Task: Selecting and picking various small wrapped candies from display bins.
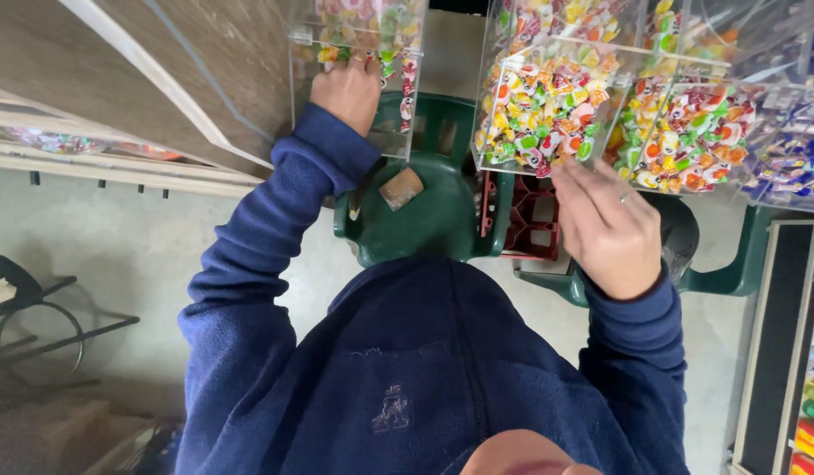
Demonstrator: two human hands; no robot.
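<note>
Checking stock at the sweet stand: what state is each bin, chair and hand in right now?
Left clear bin: part filled with wrapped sweets, gripped at its front.
Middle clear bin: full of wrapped sweets.
Right clear bin: full of wrapped sweets.
Left hand: closed on the left bin's front edge.
Right hand: open, fingers at the middle bin's lower edge.
Green chair: upright, with a brown block on its seat.
</note>
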